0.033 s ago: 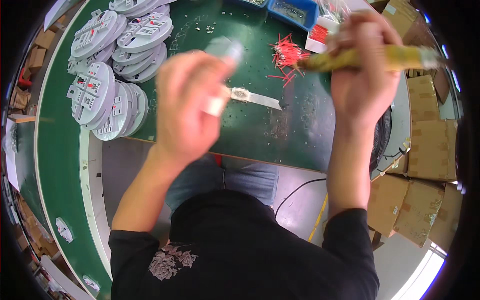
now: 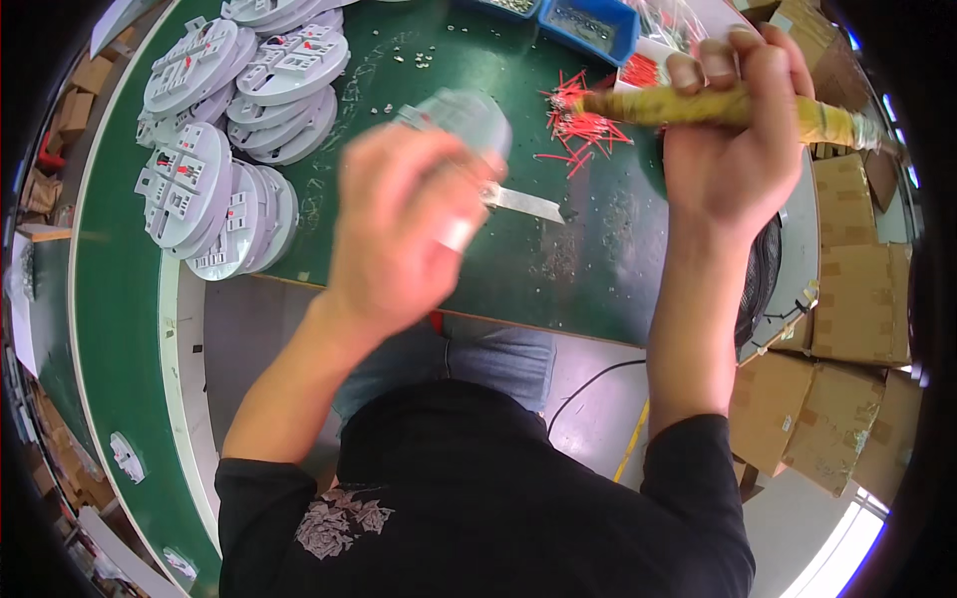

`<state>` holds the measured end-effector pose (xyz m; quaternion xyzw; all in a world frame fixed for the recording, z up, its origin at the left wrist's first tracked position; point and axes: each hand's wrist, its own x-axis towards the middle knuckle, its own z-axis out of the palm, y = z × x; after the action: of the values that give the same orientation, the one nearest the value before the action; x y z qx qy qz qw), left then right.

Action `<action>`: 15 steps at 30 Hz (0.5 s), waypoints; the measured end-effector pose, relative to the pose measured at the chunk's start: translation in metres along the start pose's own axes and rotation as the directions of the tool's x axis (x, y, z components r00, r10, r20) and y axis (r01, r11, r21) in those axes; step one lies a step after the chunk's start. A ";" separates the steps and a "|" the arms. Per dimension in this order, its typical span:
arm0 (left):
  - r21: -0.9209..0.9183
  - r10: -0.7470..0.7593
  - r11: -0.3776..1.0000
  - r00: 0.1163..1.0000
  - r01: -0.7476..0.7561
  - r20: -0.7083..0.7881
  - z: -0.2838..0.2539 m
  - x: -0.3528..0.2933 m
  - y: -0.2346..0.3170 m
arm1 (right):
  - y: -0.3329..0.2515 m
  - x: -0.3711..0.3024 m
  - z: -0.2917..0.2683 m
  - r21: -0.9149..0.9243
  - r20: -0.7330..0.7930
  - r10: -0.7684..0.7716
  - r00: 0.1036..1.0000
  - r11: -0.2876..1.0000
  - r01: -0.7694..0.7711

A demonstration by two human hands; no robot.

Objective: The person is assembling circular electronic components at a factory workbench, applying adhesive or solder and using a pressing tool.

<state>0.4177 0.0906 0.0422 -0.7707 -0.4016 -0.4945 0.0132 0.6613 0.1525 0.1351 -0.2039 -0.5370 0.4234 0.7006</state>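
My left hand (image 2: 404,214), smeared by motion, is over the table with its fingers closed around a round pale-grey plastic disc (image 2: 474,122); the disc is blurred and partly behind the fingers. In my right hand (image 2: 733,149) lies a long tool wrapped in yellow tape (image 2: 688,107), held crosswise with its darker end pointing left; its exact kind does not show. Near that end is a loose heap of short red wires (image 2: 588,130) on the green table (image 2: 598,269). A strip of whitish tape (image 2: 528,204) sticks to the tabletop beside my left hand.
Stacked grey-white plastic discs (image 2: 189,184) with raised fittings crowd the table's left side. A blue bin (image 2: 593,28) of small metal parts stands at the back, near a white box (image 2: 638,75) holding red pieces. Cardboard boxes (image 2: 862,299) are piled at right.
My left hand has moved right with the disc, covering part of the tape strip, and more of the disc shows. The tool in my right hand has shifted slightly and tilted.
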 end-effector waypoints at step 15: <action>-0.203 -0.102 0.970 0.982 0.134 0.161 -0.005 -0.028 0.001 | 0.129 0.011 0.090 0.337 -0.143 0.297 0.944 0.912 -0.236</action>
<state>0.4089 0.0707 0.0234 -0.7773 -0.3912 -0.4755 -0.1292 0.5300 0.2182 0.0762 -0.2007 -0.3597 0.5739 0.7078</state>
